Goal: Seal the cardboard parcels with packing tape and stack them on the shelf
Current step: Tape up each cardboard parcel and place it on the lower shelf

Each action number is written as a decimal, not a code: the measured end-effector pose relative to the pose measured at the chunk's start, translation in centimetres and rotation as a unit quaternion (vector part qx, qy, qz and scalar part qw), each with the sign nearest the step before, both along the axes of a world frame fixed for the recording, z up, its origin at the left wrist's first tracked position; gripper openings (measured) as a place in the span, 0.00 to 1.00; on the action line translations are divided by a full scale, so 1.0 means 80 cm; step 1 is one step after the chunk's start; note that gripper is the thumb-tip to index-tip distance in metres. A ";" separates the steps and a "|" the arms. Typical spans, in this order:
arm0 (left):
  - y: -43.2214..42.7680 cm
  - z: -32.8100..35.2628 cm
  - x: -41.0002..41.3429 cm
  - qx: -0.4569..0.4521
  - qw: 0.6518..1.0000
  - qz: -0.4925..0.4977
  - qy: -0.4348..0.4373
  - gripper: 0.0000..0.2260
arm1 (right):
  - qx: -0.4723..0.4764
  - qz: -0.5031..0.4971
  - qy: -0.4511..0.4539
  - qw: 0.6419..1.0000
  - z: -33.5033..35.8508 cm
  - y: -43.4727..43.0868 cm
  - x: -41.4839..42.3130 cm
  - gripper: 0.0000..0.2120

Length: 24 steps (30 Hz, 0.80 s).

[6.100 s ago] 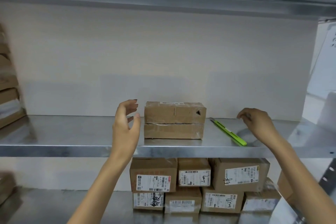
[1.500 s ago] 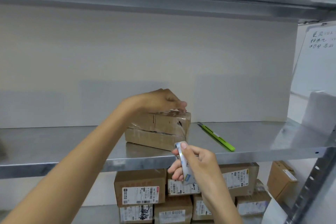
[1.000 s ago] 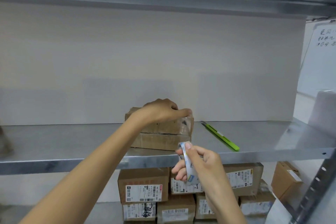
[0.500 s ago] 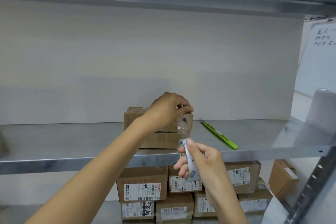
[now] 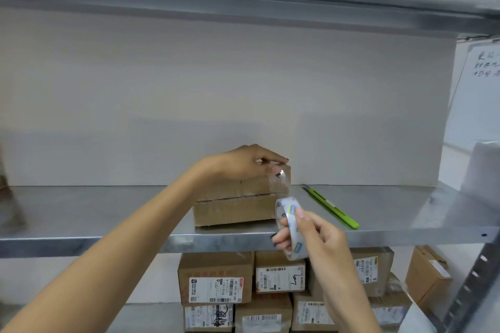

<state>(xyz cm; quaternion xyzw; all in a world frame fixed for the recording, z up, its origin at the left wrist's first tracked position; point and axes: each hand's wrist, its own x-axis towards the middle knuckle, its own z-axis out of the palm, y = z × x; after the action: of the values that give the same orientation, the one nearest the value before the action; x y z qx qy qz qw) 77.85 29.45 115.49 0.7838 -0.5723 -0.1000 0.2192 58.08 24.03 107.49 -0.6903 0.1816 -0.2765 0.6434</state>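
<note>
Clear tape [image 5: 285, 189] spans from the roll [image 5: 291, 228] my right hand [image 5: 322, 241] grips to the parcel [image 5: 234, 209] under my pressing left hand [image 5: 238, 165]; easing off could peel it.

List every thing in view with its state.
Brown cardboard parcel: on the grey metal shelf, being taped.
Clear packing tape roll: strip drawn out to the parcel.
Left hand: presses the parcel's top.
Right hand: grips the roll.
Green utility knife: lying on shelf, untouched.
</note>
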 end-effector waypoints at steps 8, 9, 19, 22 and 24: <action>0.031 0.021 0.004 -0.058 0.967 0.092 0.231 0.18 | -0.201 -0.026 -0.056 0.978 0.101 -0.053 0.010 0.16; 0.036 0.010 0.006 -0.073 0.962 0.108 0.240 0.19 | -0.230 -0.013 -0.027 0.973 0.113 -0.062 0.020 0.18; 0.055 -0.093 0.019 -0.232 0.826 0.261 0.442 0.15 | -0.426 0.082 0.186 0.881 0.145 -0.051 0.125 0.18; 0.053 -0.103 0.021 -0.251 0.828 0.280 0.416 0.12 | -0.443 0.113 0.204 0.865 0.147 -0.036 0.143 0.17; 0.050 -0.101 0.022 -0.268 0.817 0.276 0.429 0.12 | -0.446 0.123 0.208 0.862 0.146 -0.033 0.149 0.16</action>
<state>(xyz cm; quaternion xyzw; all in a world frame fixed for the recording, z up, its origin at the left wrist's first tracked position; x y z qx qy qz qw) 79.59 33.45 107.44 0.6972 -0.1838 -0.2043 0.6622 70.03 21.40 119.16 -0.9619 0.0817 -0.0967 0.2425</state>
